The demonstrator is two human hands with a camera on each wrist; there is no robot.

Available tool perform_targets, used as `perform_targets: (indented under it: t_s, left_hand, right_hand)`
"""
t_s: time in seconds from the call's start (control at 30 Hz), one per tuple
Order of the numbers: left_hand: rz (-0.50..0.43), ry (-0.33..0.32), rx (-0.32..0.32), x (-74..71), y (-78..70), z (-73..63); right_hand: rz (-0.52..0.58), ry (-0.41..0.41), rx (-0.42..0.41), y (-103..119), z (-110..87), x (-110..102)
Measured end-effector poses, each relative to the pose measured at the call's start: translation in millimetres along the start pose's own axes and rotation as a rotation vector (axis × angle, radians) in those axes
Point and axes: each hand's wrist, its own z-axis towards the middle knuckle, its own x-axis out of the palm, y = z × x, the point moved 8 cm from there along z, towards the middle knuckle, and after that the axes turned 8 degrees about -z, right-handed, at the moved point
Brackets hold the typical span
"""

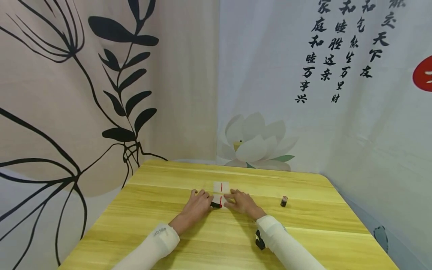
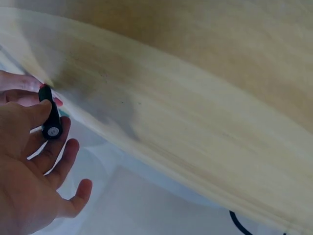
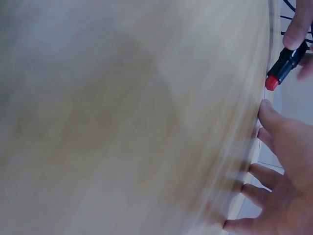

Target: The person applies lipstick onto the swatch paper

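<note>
My left hand [image 1: 198, 205] pinches a lipstick [image 1: 216, 205], a black tube with a red tip, between thumb and fingers. In the left wrist view the tube's round base [image 2: 53, 131] faces the camera. The red tip [image 3: 272, 82] shows in the right wrist view, close to my right thumb. Under the lipstick lies a small pale paper [image 1: 216, 198] with a red line running up it. My right hand [image 1: 243, 202] rests at the paper's right edge, fingers spread and fingertips down on the table.
A second pale paper [image 1: 225, 187] with a short red line lies just beyond. To the right, a small dark cylinder [image 1: 284, 201] stands on the wooden table [image 1: 162, 225]. A black object [image 1: 259, 240] sits beside my right sleeve. Printed curtains [image 1: 189, 93] hang behind the table.
</note>
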Motion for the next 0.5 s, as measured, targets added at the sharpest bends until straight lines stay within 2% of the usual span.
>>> perform_targets:
  t_s: [0.07,0.23,0.37,0.5]
  left_hand:
    - [0.005,0.004,-0.008,1.3,-0.2,-0.8]
    - [-0.054,-0.029,-0.031,-0.6,3.4,1.2]
    - [-0.123,-0.038,-0.059,-2.7,8.5,4.1]
    - [-0.233,-0.024,-0.104,-3.1,13.4,4.0]
  right_hand:
    - [0.008,-0.003,-0.006,1,-1.0,-1]
    - [0.015,-0.004,-0.013,1,-2.5,-3]
    - [0.006,-0.006,-0.008,0,-2.1,-3]
    - [-0.003,-0.013,-0.020,1,-2.7,-2]
